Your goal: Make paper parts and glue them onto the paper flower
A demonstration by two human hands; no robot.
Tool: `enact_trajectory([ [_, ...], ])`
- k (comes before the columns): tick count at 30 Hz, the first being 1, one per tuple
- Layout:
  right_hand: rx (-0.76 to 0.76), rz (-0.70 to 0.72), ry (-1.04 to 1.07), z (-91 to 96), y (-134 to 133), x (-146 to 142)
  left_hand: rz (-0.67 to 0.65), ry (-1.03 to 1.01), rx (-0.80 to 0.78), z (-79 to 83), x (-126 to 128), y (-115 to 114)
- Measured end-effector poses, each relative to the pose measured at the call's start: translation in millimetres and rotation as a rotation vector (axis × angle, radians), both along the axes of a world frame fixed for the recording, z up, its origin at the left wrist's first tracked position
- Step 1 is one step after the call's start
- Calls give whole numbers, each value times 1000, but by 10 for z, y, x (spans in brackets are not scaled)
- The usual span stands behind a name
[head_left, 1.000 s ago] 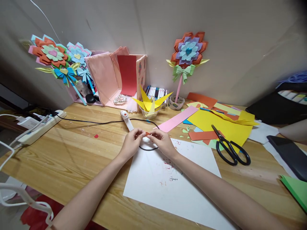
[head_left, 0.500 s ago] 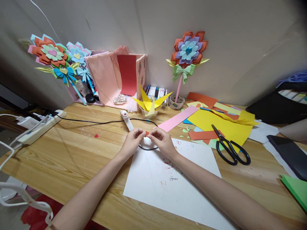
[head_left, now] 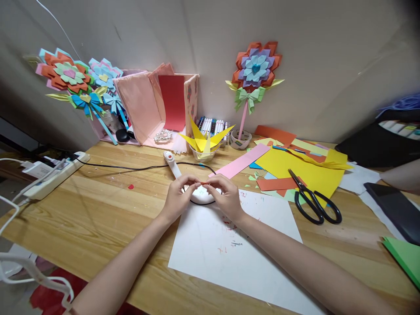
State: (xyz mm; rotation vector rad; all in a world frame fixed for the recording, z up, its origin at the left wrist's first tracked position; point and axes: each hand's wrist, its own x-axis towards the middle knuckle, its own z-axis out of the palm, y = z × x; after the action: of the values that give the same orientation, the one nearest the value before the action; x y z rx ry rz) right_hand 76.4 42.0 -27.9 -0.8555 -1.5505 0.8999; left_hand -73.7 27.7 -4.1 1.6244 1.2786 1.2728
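My left hand (head_left: 179, 197) and my right hand (head_left: 223, 194) meet above the far edge of a white paper sheet (head_left: 236, 245). Both pinch a small orange-red paper piece (head_left: 204, 183) between thumb and fingertips. Most of that piece is hidden by my fingers. Just behind my hands lies a white glue gun (head_left: 185, 179) with a black cord (head_left: 131, 167) running left.
Black scissors (head_left: 311, 203) lie on yellow paper (head_left: 295, 168) to the right, beside a pink strip (head_left: 244, 161) and orange scraps. Paper flowers (head_left: 254, 70), a pink box (head_left: 154, 105), markers and a bowl of yellow folds (head_left: 205, 142) line the wall. A power strip (head_left: 54, 173) sits left. Another person's arm (head_left: 400, 177) shows at the right edge.
My hands have lifted slightly and drawn a little toward me, still pinching the orange-red piece; more of the glue gun's white body shows beneath them.
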Motion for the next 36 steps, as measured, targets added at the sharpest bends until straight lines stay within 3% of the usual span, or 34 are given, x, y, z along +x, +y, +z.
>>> enact_trajectory([
  [5, 116, -65, -51, 0, 3, 29, -54, -111, -181, -46, -5, 24],
  [8, 146, -39, -97, -17, 17, 42, -158, -153, -358, -92, -7, 46],
  [12, 191, 17, -170, -36, 25, 44, -190, -186, -436, -56, 15, 43],
  [20, 233, 11, -201, -57, 21, 43, -177, -150, -361, 17, -17, 42],
  [26, 156, -33, -156, -25, 18, 38, 2, -60, -236, -14, -43, 36],
  [36, 25, 10, -46, 8, 34, 19, 44, -43, -194, -48, -69, 53],
])
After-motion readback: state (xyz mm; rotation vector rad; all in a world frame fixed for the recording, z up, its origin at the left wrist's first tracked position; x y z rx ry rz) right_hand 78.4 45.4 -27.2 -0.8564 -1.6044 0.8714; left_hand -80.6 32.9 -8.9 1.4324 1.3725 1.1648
